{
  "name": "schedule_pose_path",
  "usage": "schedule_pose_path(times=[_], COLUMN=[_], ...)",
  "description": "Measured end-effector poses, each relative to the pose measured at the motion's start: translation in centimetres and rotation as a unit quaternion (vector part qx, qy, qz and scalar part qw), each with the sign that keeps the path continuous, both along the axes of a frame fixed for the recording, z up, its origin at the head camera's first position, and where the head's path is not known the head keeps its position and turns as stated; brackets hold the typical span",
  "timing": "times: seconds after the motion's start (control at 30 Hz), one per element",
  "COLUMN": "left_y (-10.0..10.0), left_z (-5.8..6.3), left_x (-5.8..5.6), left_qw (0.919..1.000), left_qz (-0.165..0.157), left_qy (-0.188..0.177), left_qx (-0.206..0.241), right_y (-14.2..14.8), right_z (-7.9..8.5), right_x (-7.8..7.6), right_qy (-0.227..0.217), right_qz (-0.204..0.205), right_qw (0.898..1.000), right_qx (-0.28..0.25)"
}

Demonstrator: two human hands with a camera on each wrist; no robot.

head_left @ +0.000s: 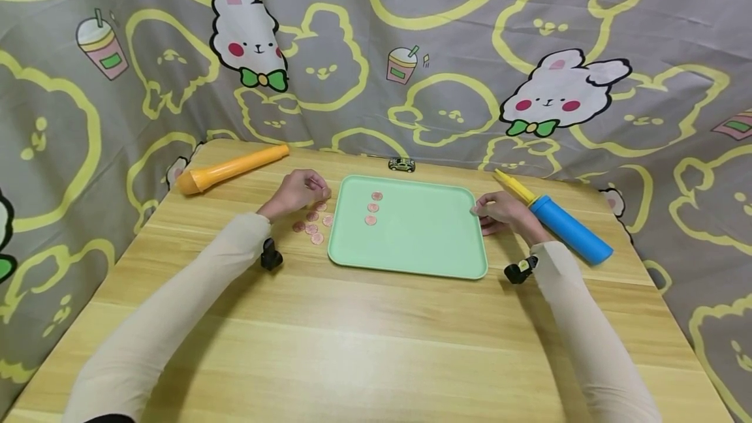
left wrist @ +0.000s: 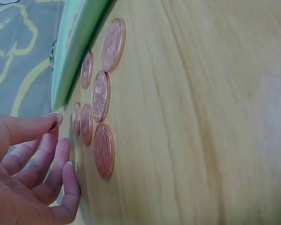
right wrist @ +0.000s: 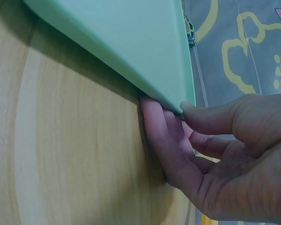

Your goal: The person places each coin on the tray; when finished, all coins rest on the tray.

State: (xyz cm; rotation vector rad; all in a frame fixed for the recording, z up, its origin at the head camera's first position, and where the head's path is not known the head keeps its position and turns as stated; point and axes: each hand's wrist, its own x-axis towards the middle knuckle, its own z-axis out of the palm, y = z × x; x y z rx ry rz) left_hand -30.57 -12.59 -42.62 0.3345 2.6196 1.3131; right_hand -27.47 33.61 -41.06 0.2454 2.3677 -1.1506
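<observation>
My left hand is just left of the green tray. Its thumb and forefinger pinch a copper coin, mostly hidden by the fingertips. Below that hand, several copper coins lie loosely grouped on the table, and the left wrist view shows them close up, with one coin nearest. Three more coins form a short column on the tray's left part. At the tray's right edge, my right hand grips the rim, thumb on top and fingers underneath, as the right wrist view shows.
An orange microphone-shaped tube lies at the back left. A blue and yellow pump lies right of the right hand. Behind the tray stands a small toy car, near a patterned curtain enclosing the wooden table.
</observation>
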Motion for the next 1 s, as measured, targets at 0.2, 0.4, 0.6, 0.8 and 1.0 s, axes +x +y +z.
schedule_pose_path(times=[0.2, 0.4, 0.6, 0.8, 1.0], left_y=[0.2, 0.9, 2.6, 3.9, 5.0], left_z=[0.1, 0.8, 1.7, 1.9, 1.4], left_x=[0.1, 0.5, 1.5, 2.4, 3.1], left_qw=[0.9998, 0.9992, 0.9981, 0.9947, 0.9936], left_qz=[0.014, 0.012, -0.033, -0.064, -0.092], left_qy=[0.003, -0.006, -0.01, -0.02, -0.018], left_qx=[0.017, 0.037, 0.052, 0.078, 0.063], right_y=[0.0, 0.0, 0.1, 0.3, 0.2], right_z=[0.0, -0.2, -0.2, 0.0, 0.1], right_x=[0.0, -0.1, -0.1, 0.0, -0.1], right_qy=[0.0, 0.005, 0.0, 0.002, 0.0], right_qz=[0.001, 0.0, -0.006, -0.001, 0.002], right_qw=[1.0, 1.0, 1.0, 1.0, 1.0], right_qx=[-0.003, -0.005, -0.009, -0.009, -0.01])
